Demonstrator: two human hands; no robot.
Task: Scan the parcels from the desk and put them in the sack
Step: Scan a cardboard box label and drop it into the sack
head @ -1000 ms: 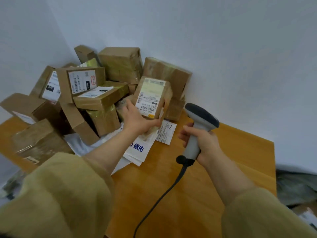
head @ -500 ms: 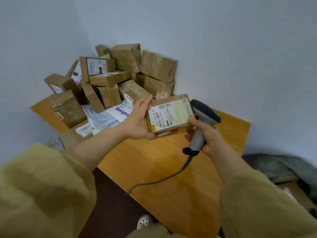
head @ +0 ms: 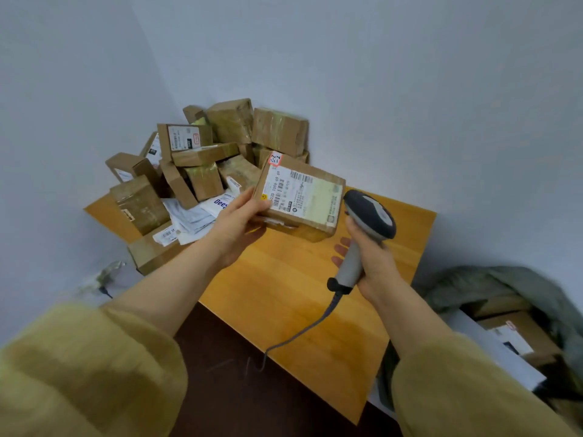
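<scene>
My left grip (head: 235,223) now holds parcel (head: 299,200) lifted off pile, above counter (head: 284,294), label up. Right grip (head: 375,263) wraps scanner (head: 367,222) beside it. Scan next; sack (head: 492,285) at right.

1. Light is soft, even and rather dim, with a cool grey cast on the walls (head: 410,74).
2. Shadows are faint; a weak sheen lies on the desk (head: 315,310).
3. Wide-angle distortion bends the desk edges and stretches the sleeves (head: 79,373) at the bottom corners.
4. The sleeves and the sack (head: 504,288) at the right edge are blurred; the parcel label (head: 299,193) is fairly sharp.
</scene>
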